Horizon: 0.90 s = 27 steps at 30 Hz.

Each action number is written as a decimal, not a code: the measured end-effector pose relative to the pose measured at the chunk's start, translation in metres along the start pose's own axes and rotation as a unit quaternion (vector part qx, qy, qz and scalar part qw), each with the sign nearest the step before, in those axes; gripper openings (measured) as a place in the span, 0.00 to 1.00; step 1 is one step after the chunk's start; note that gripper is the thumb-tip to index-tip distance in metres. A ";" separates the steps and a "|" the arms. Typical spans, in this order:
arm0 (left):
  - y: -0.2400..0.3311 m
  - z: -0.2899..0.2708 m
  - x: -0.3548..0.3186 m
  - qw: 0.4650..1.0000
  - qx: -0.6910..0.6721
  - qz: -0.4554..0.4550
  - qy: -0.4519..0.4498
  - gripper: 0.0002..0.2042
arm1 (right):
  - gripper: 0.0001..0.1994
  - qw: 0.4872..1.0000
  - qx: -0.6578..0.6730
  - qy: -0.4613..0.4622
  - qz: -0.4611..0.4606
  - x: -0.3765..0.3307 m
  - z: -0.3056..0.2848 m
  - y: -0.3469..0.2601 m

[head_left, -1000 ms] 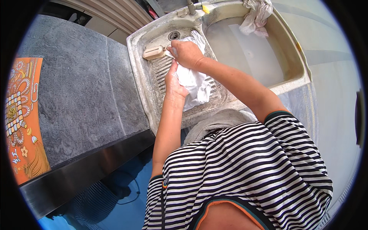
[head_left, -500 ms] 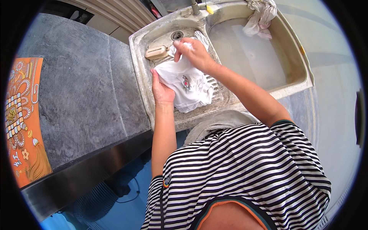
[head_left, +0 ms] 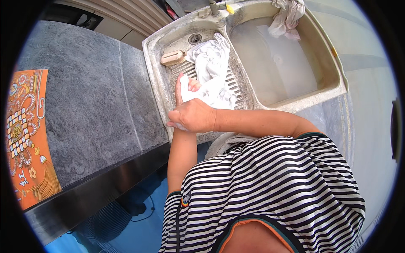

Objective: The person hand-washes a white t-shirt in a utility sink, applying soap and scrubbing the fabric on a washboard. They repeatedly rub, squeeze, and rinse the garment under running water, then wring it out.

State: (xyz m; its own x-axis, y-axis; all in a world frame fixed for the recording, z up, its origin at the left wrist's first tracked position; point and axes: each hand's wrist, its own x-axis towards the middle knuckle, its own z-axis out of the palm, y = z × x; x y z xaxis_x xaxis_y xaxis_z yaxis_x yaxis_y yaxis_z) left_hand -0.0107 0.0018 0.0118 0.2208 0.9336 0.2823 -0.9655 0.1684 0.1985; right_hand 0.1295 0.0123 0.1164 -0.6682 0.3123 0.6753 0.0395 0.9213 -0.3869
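Note:
A bunched white garment [head_left: 211, 55] lies wet over the ribbed washboard slope of the sink's left side. My left hand [head_left: 188, 85] is curled around part of it, with cloth showing between thumb and fingers. Crossed over my left wrist, my right hand [head_left: 194, 116] is closed in a fist, and a bit of white shows below its fingers. Cloth runs from the left hand toward the fist; the fist hides where it ends. A scrub brush [head_left: 173, 57] with a pale back rests on the sink just beyond my left hand.
The sink's right basin [head_left: 274, 63] holds cloudy water, with a pale wet cloth [head_left: 287, 19] draped over its far corner. A drain [head_left: 194, 39] and a tap [head_left: 214, 7] are at the back. Left stands a grey counter [head_left: 88, 97] bearing an orange patterned sheet [head_left: 26, 135].
My right hand has come from the far side of the garment back toward me, onto my left wrist. The garment's printed front has folded out of sight. The brush has stayed put.

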 end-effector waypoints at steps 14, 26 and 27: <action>-0.018 0.082 0.034 0.822 0.223 0.214 0.479 0.16 | 0.34 0.911 0.213 -0.316 0.157 -0.008 -0.056 0.150; -0.020 0.037 0.009 0.979 0.071 0.126 0.142 0.21 | 0.25 0.996 0.012 0.010 -0.089 0.001 -0.013 0.018; -0.036 0.055 0.010 0.921 0.185 0.167 0.300 0.21 | 0.24 0.975 0.092 -0.141 0.146 0.017 -0.019 0.032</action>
State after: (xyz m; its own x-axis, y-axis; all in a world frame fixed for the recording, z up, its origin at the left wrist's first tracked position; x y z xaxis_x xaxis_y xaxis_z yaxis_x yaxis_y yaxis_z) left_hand 0.0339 -0.0128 0.0591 -0.3029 0.9392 -0.1618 -0.8280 -0.1752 0.5327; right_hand 0.1336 0.0517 0.1272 -0.8276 0.4541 0.3299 0.1412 0.7373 -0.6607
